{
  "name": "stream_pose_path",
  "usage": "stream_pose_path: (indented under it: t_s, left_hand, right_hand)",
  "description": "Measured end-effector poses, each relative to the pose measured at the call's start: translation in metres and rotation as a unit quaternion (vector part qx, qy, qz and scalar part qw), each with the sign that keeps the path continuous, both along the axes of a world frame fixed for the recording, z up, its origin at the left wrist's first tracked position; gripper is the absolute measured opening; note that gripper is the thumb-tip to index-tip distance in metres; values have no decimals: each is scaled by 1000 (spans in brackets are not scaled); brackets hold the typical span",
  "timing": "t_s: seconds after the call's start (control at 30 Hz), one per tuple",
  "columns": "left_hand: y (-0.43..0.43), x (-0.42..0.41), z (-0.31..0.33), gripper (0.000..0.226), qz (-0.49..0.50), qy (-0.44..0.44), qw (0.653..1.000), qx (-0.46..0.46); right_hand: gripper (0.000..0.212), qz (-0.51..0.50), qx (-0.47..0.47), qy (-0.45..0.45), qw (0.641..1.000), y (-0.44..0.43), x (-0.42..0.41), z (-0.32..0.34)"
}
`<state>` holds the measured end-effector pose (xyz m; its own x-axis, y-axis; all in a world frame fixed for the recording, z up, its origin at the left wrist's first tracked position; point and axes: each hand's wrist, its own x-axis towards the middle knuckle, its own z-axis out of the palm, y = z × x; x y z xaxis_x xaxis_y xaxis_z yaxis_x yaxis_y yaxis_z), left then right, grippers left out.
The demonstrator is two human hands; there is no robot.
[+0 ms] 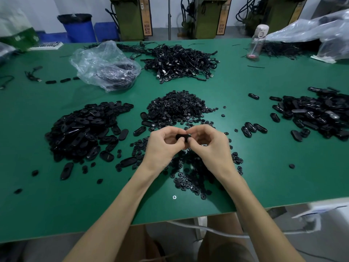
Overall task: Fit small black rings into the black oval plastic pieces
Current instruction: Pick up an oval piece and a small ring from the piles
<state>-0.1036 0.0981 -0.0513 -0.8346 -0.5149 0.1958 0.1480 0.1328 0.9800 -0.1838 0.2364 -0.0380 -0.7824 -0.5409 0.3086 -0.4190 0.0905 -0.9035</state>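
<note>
- Your left hand (162, 146) and right hand (207, 146) meet above the middle of the green worktop (264, 167), fingers curled in towards each other.
- Between them you hold one black oval piece (182, 137). Your left hand grips its left end with thumb and fingers, and your right hand pinches its right end.
- Your right fingertips (188, 131) press on the piece's upper edge. Whether a ring sits under them is too small and dark to tell.
- The heap of small black rings (175, 108) lies on the worktop just beyond your hands.
- More loose rings (190, 178) are scattered under and around your wrists, towards the near edge.
- A big pile of oval pieces (85, 131) lies to your left, with a few strays around its edge.
- A second pile of oval pieces (317, 116) lies well off to your right. A small cluster of three (253, 128) lies between it and your hands.
- Farther back is a tangle of black cables (179, 61), and just left of it a crumpled clear plastic bag (105, 65) with dark parts inside.
- A clear bottle (257, 42) with a pale lid stands upright near the far right edge.
- A small screw head (174, 197) shows in the worktop between your forearms.
- Beyond the far edge a blue bin (77, 27) stands on the floor.
</note>
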Motion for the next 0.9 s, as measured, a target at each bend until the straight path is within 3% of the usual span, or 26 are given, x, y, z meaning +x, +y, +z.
stream_pose_path:
  t_s: [0.17,0.43,0.73,0.77,0.83,0.9]
  left_hand:
    - [1,0,0,22,6,0,1000,-22]
    - [-4,1,1,16,-26,27,999,37]
    - [-4,0,2,16,-17,48,998,25]
    - [-5,-1,3,22,-20,50,997,53]
    - [-9,-3,9,34,-23,70,977,202]
    - [-20,-1,16,33,-4,112,903,416]
  right_hand:
    - [19,-1,-2,-14,1000,0,-1,-1]
    - [13,-4,-27,-42,999,4,-5,-3]
    - [10,7,-63,-74,995,2,-7,-2]
    - [11,-3,-76,-99,992,2,-8,-2]
    - [14,-33,-146,-229,962,6,-12,2]
    - [19,-51,-290,-414,861,13,-20,10]
